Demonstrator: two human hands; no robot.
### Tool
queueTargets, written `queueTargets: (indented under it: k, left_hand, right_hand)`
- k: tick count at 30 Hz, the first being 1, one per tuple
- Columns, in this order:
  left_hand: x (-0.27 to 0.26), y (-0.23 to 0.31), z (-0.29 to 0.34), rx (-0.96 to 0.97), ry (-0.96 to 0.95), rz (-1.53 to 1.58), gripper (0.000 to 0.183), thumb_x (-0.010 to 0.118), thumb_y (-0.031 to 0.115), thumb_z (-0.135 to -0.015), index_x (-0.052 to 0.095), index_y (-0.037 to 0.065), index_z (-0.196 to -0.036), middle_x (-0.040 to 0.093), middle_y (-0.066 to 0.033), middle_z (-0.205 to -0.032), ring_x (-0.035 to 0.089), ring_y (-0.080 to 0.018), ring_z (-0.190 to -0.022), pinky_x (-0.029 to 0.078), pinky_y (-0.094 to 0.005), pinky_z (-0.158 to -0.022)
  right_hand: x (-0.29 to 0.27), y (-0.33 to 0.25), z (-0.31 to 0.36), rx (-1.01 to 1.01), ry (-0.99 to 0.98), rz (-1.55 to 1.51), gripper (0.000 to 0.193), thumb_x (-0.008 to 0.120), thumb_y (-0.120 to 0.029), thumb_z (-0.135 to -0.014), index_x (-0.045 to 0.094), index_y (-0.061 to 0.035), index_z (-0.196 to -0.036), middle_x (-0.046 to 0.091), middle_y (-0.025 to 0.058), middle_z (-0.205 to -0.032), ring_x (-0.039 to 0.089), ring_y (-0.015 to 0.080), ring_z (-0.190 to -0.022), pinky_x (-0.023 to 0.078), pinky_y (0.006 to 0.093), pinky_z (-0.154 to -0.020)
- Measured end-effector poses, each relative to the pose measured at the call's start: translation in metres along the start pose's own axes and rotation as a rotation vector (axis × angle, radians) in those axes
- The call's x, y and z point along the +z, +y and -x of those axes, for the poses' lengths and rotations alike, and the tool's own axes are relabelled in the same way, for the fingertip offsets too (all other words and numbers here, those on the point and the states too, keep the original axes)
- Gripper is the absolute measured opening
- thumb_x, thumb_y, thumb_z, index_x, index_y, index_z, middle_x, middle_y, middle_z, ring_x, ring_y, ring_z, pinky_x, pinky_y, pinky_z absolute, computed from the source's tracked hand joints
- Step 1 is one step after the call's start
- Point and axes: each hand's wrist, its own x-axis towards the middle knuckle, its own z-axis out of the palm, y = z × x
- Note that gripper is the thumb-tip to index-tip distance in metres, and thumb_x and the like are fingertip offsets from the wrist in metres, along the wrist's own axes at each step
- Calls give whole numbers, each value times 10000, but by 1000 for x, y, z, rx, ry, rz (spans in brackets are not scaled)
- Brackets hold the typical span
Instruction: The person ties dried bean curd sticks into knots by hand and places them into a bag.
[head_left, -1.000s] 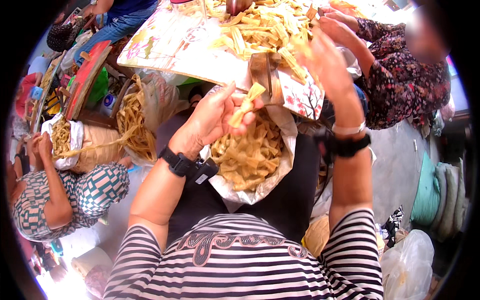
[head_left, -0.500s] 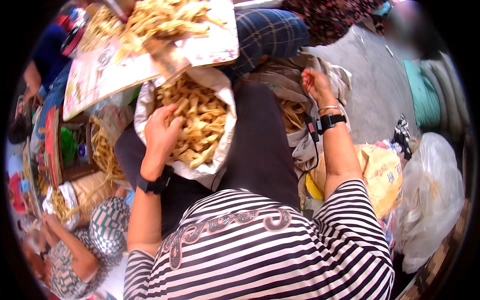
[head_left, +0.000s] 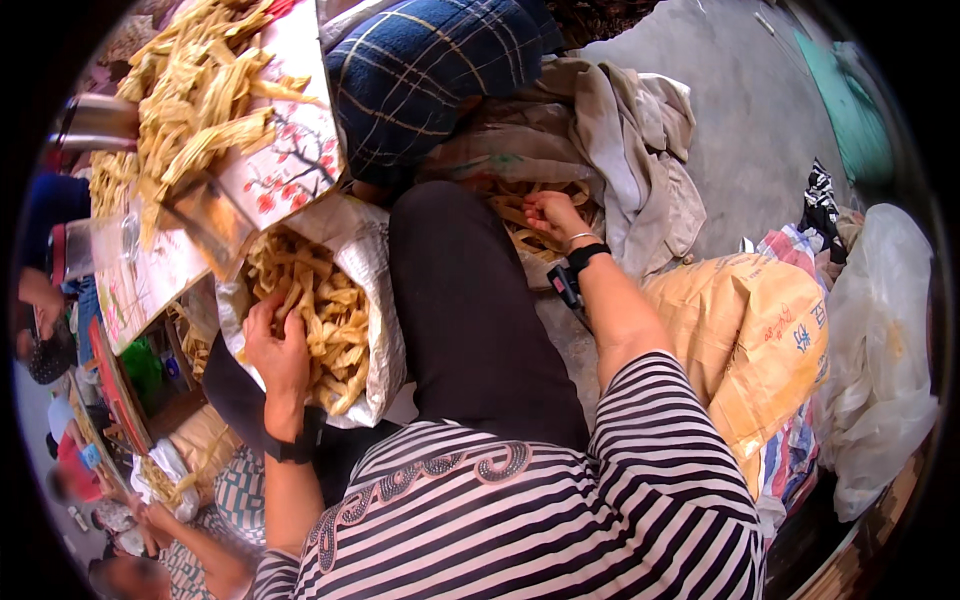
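Note:
My left hand [head_left: 277, 345] reaches over the rim of a white woven sack [head_left: 372, 260] between my legs and the table board. Its thumb and fingers are apart, bent down against the short yellow-brown dried strips [head_left: 330, 330] inside, and some fingertips are hidden. Out to the right, my right hand [head_left: 555, 216] is closed, knuckles up, over a second sack [head_left: 575, 150] with longer tan strips [head_left: 530, 240] in its mouth. Whatever its fingers hold is too small to make out.
A flower-patterned board [head_left: 290, 165] heaped with yellow dried strips [head_left: 205, 90] stands at the upper left, beside a person's plaid-clad leg [head_left: 440, 70]. Right of me are a tan paper sack [head_left: 750, 330] and a clear plastic bag [head_left: 880, 350]. Other people sit at the lower left.
My right hand has come down and inward from above the right-hand sack to the strips in its mouth. My left hand stays at the white sack. The view has turned to the right.

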Motion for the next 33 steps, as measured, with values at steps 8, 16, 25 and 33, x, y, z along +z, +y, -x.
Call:
queueTargets:
  k: [8,16,25,33]
  left_hand:
    - [10,-8,-14,-173,-35,177,158,544,12,-745,556,-33,-896,539,-81,-828,499,-156,-727,422,-255,-682]
    - [16,8,-32,-174,-65,238,125,501,-9,-726,506,-16,-850,497,-54,-780,441,-136,-711,391,-244,-664]
    - [19,7,-27,-192,-9,246,132,517,17,-742,508,-12,-871,499,-61,-794,445,-148,-719,400,-262,-676]
    - [21,-2,-19,-176,33,236,188,547,59,-752,554,-22,-922,563,-95,-831,515,-170,-767,429,-283,-729]
  right_hand:
    - [4,-10,-87,-824,-302,1480,301,526,-221,-867,593,-48,-1105,603,186,-1063,586,352,-925,481,444,-767]
    - [18,45,-166,-694,-56,1580,315,555,-181,-833,600,-103,-1135,565,171,-1167,546,354,-1042,454,465,-842]
    - [11,50,-78,-471,-17,1267,329,469,-297,-893,570,-62,-1100,621,219,-1004,590,376,-954,475,457,-782]
    - [-42,-16,42,-631,152,552,249,633,-181,-812,644,23,-954,666,99,-817,598,126,-743,459,265,-666]
